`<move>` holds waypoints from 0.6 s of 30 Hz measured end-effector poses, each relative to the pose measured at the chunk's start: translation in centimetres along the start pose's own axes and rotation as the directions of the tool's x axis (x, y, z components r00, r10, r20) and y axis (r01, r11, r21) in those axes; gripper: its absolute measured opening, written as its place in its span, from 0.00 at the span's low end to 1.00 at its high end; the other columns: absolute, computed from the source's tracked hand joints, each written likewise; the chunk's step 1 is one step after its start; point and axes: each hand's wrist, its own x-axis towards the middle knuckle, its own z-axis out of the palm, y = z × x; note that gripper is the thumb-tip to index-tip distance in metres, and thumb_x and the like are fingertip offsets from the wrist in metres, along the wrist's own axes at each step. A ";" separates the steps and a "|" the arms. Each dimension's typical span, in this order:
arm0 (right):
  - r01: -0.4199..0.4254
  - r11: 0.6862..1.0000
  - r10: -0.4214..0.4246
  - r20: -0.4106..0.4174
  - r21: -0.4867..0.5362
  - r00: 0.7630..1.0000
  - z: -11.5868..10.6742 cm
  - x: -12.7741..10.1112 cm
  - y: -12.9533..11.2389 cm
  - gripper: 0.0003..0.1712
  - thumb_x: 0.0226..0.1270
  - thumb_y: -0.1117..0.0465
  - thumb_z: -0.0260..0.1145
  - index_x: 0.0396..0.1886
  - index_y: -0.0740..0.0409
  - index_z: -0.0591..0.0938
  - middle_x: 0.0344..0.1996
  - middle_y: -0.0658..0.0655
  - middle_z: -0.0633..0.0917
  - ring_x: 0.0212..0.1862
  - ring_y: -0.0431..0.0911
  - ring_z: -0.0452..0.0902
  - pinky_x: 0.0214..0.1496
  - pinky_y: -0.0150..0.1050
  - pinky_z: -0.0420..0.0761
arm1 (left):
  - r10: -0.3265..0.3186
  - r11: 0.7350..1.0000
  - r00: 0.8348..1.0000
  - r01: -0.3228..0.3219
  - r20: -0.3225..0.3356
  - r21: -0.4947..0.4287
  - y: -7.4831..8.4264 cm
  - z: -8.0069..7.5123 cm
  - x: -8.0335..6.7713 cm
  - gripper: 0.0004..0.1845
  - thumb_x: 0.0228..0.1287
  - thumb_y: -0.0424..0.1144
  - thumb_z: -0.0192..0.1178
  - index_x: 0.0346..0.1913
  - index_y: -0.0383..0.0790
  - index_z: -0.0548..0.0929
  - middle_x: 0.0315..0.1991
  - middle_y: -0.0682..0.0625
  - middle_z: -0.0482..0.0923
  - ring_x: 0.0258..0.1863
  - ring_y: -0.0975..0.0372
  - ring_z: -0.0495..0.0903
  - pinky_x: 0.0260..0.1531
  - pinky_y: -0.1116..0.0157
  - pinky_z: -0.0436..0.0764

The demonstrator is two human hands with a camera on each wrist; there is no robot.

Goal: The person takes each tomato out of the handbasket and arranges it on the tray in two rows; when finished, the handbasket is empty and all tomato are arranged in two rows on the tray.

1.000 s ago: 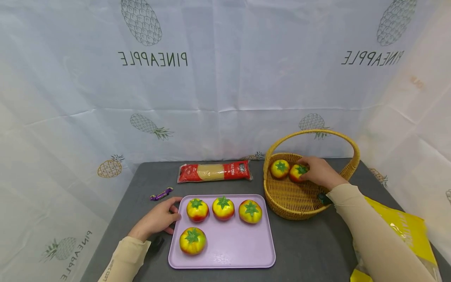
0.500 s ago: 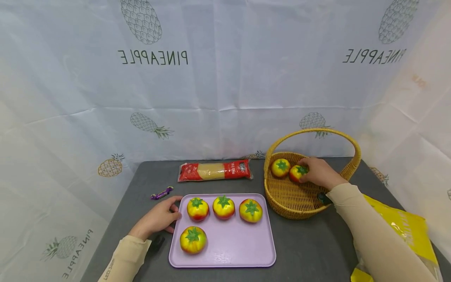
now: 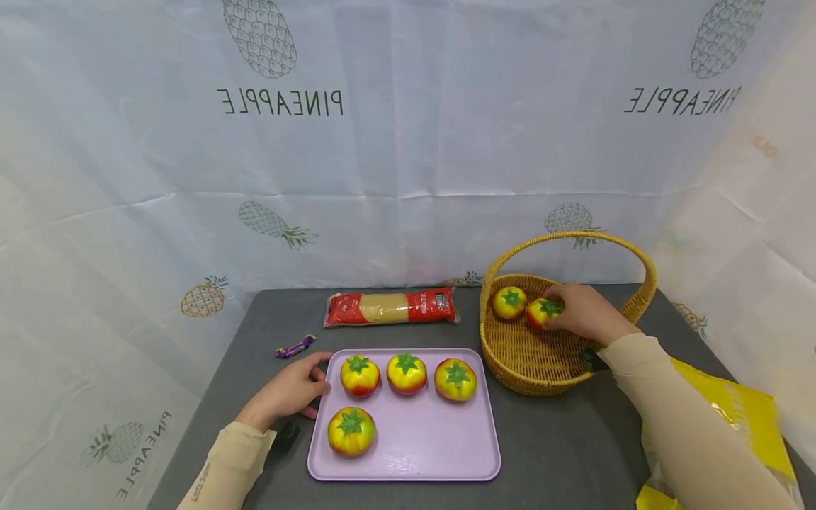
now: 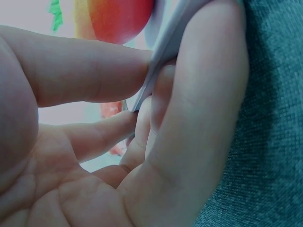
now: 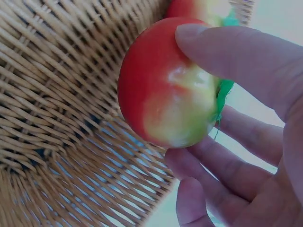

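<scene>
My right hand [image 3: 576,312] reaches into the wicker basket [image 3: 529,368] and grips a red and yellow tomato [image 3: 542,312] with a green stem. In the right wrist view the thumb and fingers [image 5: 232,156] curl round that tomato [image 5: 165,90]. A second tomato [image 3: 508,302] sits beside it in the basket. My left hand [image 3: 290,391] pinches the left rim of the lilac tray [image 3: 421,446]; the left wrist view shows the tray edge [image 4: 156,66] between thumb and fingers. Several tomatoes lie on the tray, three in a row [image 3: 406,373] and one [image 3: 351,431] in front.
A red pasta packet [image 3: 390,307] lies at the back of the grey table [image 3: 561,453]. A purple wrapped sweet [image 3: 295,347] lies left of the tray. A yellow bag [image 3: 733,418] lies under my right forearm. A pineapple-print cloth hangs behind.
Almost nothing moved; the view shifted slightly. Both hands stay where they were, the right on the tomato in the basket and the left at the tray rim.
</scene>
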 end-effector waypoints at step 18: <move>0.077 0.997 -0.079 -0.136 -0.019 0.987 -0.7 -5.4 -6.5 0.36 0.62 0.46 0.82 0.64 0.61 0.84 0.55 0.63 0.87 0.52 0.56 0.83 0.56 0.58 0.86 | 0.009 1.000 1.000 -0.009 -0.004 0.003 0.0 0.1 0.0 0.34 0.72 0.33 0.66 0.79 0.41 0.71 0.46 0.42 0.77 0.34 0.56 0.82 0.28 0.59 0.92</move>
